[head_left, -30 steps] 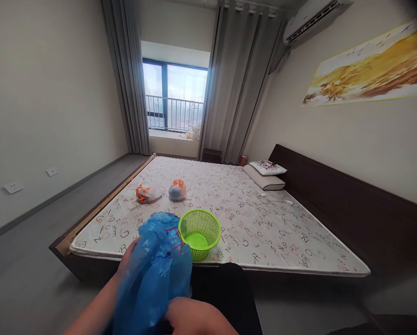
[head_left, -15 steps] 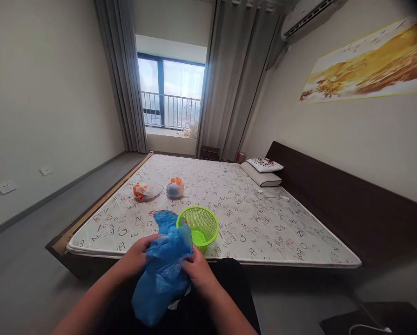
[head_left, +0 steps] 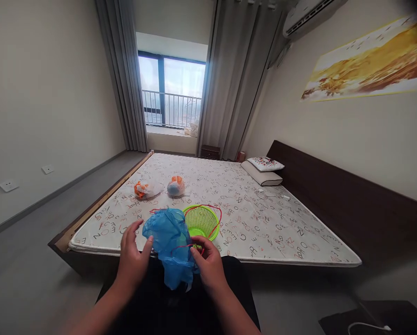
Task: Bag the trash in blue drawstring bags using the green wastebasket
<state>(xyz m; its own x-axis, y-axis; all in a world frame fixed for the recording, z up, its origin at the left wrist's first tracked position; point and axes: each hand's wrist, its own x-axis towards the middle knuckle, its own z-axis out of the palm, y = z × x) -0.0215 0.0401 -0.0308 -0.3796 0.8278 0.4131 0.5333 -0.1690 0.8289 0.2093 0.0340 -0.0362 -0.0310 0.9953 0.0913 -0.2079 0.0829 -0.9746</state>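
A thin blue plastic bag [head_left: 168, 228] hangs crumpled in front of my lap, close to the bed's front edge. My right hand [head_left: 208, 260] pinches its right side, between thumb and fingers, together with a red drawstring [head_left: 221, 215]. That string loops up across the green basket [head_left: 203, 216] standing on the mattress behind the bag. My left hand [head_left: 135, 251] is beside the bag's left side, thumb and fingers apart, not gripping it. Another bit of red string [head_left: 154, 211] shows at the bag's upper left. Parts of the basket are hidden behind the bag and right hand.
Two knotted plastic bundles with orange parts, a left one [head_left: 147, 189] and a round one [head_left: 176, 186], lie farther back on the mattress [head_left: 243, 209]. Pillows [head_left: 264, 172] rest by the dark headboard [head_left: 320, 181]. A cable [head_left: 369, 327] lies at lower right.
The blue bag has been raised and turned, and its lower end no longer hangs over my lap. My left hand has let go of it. The red drawstring now loops out over the basket.
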